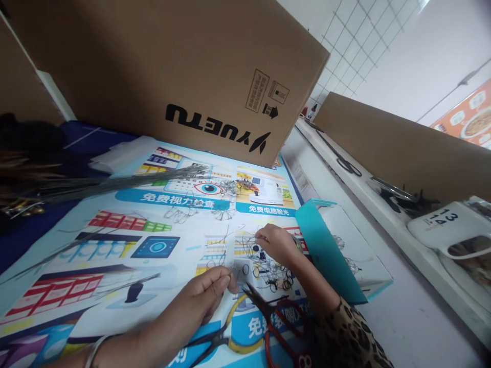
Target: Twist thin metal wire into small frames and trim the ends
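Note:
My left hand [213, 291] is low in the middle of the table, thumb and fingertips pinched together; what they hold, if anything, is too fine to make out. Farther right, my right hand [278, 245] bends over a tangle of thin wire loops [274, 273], its fingers closed near the loops' upper edge. Whatever is between those fingers cannot be seen clearly. Just below the hands lie pliers with yellow handles [247, 349] and red-handled scissors [278, 335], the scissors' blades pointing up toward my left fingertips.
A bundle of straight thin wires [126, 181] stretches in from the left. Smaller wire loops [218, 204] lie behind my hands. An open teal-and-white box [326, 250] stands at right. A large cardboard box [184, 66] blocks the back. A white mug [441, 227] sits on the ledge.

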